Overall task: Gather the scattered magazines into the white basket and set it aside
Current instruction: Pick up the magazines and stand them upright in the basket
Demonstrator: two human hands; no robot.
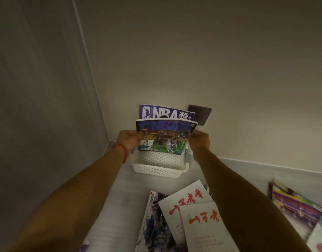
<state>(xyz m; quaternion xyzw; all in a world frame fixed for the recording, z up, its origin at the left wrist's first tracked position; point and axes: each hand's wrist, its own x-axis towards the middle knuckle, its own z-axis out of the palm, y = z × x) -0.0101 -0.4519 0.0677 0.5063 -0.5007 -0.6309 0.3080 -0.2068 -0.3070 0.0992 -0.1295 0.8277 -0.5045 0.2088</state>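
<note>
Both hands reach forward and hold one basketball magazine between them. The left hand grips its left edge with curled fingers, and a red string bracelet circles that wrist. The right hand grips the right edge in the same way, fingers wrapped round the side of the cover. The magazine stands nearly upright, its lower edge down inside the white basket, its blue title band at the top.

Behind it, also standing in the basket and leaning toward the wall, is a second magazine with a blue cover; only its top strip shows above the one being held. The basket is a perforated plastic one and sits on the pale floor, in the far corner where the wall meets a grey panel on the left. Its near side and part of its dotted bottom are in view.

Just right of the magazines' tops, a dark square plate is fixed to the wall.

Nearer the camera, more magazines lie flat on the floor, well apart from the basket. Two white booklets with red brush lettering overlap each other, and they partly cover a magazine with a dark picture on their left. At the right edge lies a blurred stack of colourful magazines, its details too smeared to read.
</note>
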